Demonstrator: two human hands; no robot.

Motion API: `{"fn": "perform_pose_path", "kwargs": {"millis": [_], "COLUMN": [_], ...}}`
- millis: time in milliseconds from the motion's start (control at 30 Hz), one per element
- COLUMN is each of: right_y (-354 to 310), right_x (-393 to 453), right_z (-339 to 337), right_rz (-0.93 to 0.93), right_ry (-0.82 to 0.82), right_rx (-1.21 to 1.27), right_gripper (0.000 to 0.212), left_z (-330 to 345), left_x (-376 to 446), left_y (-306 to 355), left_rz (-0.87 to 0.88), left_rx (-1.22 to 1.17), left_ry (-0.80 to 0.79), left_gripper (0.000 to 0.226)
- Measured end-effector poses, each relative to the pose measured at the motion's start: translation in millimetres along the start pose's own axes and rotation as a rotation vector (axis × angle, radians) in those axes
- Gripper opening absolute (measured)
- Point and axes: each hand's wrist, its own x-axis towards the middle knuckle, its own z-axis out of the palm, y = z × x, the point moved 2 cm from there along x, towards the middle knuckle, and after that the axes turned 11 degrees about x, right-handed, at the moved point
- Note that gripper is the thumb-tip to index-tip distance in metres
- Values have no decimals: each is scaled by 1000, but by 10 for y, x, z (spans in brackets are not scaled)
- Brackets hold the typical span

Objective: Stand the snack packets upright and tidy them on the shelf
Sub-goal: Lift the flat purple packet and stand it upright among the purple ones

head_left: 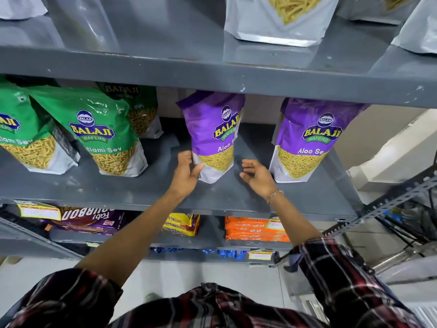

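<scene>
On the grey middle shelf (146, 192) stand two purple Aloo Sev packets. The middle purple packet (212, 136) is upright, turned slightly. My left hand (186, 172) touches its lower left edge, thumb against the front, fingers loosely curled. My right hand (256, 175) hovers just to its right, fingers apart, holding nothing, a small gap from the packet. The second purple packet (307, 140) stands upright at the right. At the left are green Ratlami Sev packets: one in front (99, 131), one at the far left (21, 138), and another further back (139, 110).
The upper shelf (212, 74) carries white pouches of yellow sticks (281, 17). The lower shelf holds a brown biscuit pack (87, 220), a yellow pack (182, 223) and orange packs (255, 229). A slotted metal frame (387, 204) and cables lie at the right.
</scene>
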Motion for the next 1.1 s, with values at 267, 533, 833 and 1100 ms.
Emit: {"fn": "perform_pose_path", "kwargs": {"millis": [267, 533, 833, 1100], "right_y": [-157, -80, -6, 28], "right_x": [368, 210, 207, -93], "right_z": [64, 135, 215, 246], "right_rz": [-24, -50, 39, 40], "right_ry": [-184, -11, -107, -74], "right_rx": [-26, 8, 181, 141], "right_gripper": [93, 61, 63, 61], "left_z": [-223, -134, 29, 30], "left_x": [397, 409, 288, 16], "left_y": [-105, -163, -273, -304], "left_rz": [79, 37, -27, -48], "left_rx": [93, -89, 4, 66], "left_ry": [-226, -437, -257, -226], "left_gripper": [33, 83, 98, 96]}}
